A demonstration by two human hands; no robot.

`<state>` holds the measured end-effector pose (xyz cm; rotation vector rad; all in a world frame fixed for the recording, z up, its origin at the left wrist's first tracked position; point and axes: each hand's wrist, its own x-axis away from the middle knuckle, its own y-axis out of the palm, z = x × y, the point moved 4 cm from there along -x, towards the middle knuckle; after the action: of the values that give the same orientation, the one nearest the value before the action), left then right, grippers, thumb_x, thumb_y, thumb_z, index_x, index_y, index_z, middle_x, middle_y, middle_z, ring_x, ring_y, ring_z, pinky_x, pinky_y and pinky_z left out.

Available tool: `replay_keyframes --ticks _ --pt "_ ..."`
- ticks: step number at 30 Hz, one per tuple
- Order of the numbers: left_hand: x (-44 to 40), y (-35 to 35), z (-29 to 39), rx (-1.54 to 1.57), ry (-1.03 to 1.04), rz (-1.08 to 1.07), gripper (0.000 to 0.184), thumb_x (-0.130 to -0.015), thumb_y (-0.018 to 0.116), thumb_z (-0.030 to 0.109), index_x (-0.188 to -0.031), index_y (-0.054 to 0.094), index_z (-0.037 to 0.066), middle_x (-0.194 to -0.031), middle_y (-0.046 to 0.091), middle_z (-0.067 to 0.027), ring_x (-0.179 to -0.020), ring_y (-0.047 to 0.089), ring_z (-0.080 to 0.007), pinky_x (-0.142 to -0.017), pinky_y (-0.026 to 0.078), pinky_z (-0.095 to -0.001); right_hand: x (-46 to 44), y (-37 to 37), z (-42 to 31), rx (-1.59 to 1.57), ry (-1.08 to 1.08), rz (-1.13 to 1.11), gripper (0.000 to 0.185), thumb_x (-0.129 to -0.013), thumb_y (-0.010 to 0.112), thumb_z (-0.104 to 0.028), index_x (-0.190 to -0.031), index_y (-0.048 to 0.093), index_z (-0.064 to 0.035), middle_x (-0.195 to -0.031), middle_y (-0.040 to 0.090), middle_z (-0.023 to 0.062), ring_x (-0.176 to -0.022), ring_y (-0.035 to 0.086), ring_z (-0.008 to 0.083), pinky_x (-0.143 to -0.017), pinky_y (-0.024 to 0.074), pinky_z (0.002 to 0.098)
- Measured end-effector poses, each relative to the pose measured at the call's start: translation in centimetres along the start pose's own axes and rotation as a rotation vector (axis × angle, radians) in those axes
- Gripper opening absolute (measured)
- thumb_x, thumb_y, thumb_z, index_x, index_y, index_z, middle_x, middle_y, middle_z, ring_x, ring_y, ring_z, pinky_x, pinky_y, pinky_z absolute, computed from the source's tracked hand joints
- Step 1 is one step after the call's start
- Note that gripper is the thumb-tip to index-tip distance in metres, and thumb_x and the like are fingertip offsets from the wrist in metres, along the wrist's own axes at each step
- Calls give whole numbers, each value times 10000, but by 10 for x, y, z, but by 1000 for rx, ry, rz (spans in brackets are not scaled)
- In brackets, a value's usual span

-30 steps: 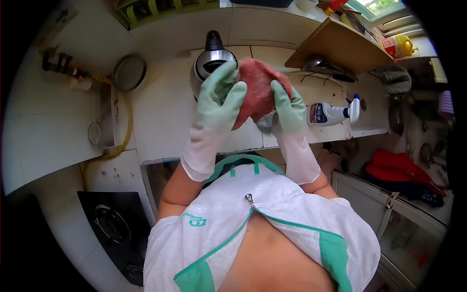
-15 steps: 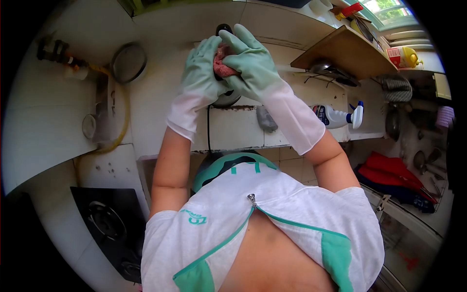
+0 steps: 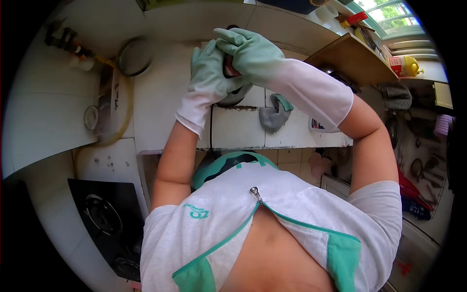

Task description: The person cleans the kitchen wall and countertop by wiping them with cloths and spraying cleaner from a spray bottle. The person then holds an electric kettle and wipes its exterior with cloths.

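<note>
Both hands wear green rubber gloves with pale cuffs and meet over the kettle at the back of the counter. My left hand (image 3: 208, 73) is wrapped round a crumpled red cloth (image 3: 229, 67), of which only a small part shows between the palms. Cupped over the same cloth from the right is my right hand (image 3: 250, 53), its fingers pressed against the left one. Beneath them the kettle (image 3: 234, 97) is mostly hidden; a dark cord hangs down from it. To the right of the kettle a grey cloth (image 3: 275, 118) with a green piece lies on the counter.
A spray bottle (image 3: 321, 125) lies partly behind my right forearm. A round lid (image 3: 134, 56) is at the back left, with a yellow hose (image 3: 129, 104) below. A black gas hob (image 3: 104, 214) stands at lower left, a wooden board (image 3: 357, 58) at upper right.
The red cloth, earlier spread between both hands, is now bunched and mostly hidden between them. The hands have moved up and left, and the right forearm reaches further across, uncovering the grey cloth.
</note>
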<state>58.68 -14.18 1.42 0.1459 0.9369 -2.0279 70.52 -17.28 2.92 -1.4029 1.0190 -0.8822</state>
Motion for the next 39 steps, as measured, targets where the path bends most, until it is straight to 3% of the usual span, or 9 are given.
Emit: replay_keyframes --ticks 3,7,10,17,21,26,29,35,39 --pt "4 -1 0 -28 22 26 706 -562 838 271 -1177 545 89 -1115 610 -102 -1040 558 -335 -914 415 -415 -1 -26 -13 227 -98 -123 611 -817 659 -46 -1401 479 -58 -1484 422 114 -1377 383 226 -1119 353 310" --pt "2 7 -4 13 34 -6 709 -556 801 221 -1200 548 66 -1135 596 -143 -1057 561 -345 -919 415 -436 19 35 32 -472 -88 305 483 -729 704 -63 -1209 651 -72 -1436 475 147 -1378 364 329 -1112 349 365" --pt "7 17 -18 15 11 47 779 -561 826 345 -1227 534 66 -1206 563 -114 -1178 505 -320 -1056 284 -482 39 27 7 -502 98 421 435 -735 671 -17 -1162 680 -98 -1478 416 186 -1410 297 400 -1148 298 426" --pt "4 16 -14 -27 -33 -40 849 -559 825 355 -1287 503 60 -1263 552 -121 -1200 501 -321 -1067 269 -525 32 10 -1 -492 220 285 366 -764 675 0 -1117 694 -94 -1478 428 169 -1429 283 362 -1151 277 384" --pt "3 17 -15 -133 37 30 801 -553 842 326 -1251 525 92 -1212 583 -116 -1156 526 -324 -1000 329 -464 18 -4 1 -22 -20 128 492 -770 590 57 -1243 619 -77 -1466 442 117 -1361 389 257 -1101 356 296" --pt "4 5 0 -45 -103 -78 855 -581 844 439 -1284 508 87 -1259 563 -122 -1228 481 -345 -1041 274 -518 -1 -2 4 -282 54 27 344 -816 628 -142 -1156 667 -103 -1446 469 31 -1323 421 216 -1062 382 232" --pt "5 8 -8 -85 -54 -56 898 -591 828 464 -1315 500 45 -1304 546 -166 -1271 454 -373 -1081 253 -502 -2 -54 -6 486 -171 -181 219 -846 625 -174 -1034 689 -80 -1402 508 39 -1309 444 208 -1023 419 263" --pt "7 12 -10 -182 -4 21 941 -613 796 505 -1338 489 -11 -1335 519 -211 -1301 426 -385 -1089 249 -500 49 -51 63 -833 742 49 279 -829 566 -91 -1091 626 -19 -972 706 106 -851 696 184 -815 524 279" --pt "7 15 -15 -104 -27 -29 931 -617 798 484 -1363 470 36 -1359 501 -179 -1329 391 -400 -1113 185 -568 48 -24 25 -894 482 281 283 -765 585 -150 -1014 647 -31 -982 648 144 -914 618 260 -793 491 354"
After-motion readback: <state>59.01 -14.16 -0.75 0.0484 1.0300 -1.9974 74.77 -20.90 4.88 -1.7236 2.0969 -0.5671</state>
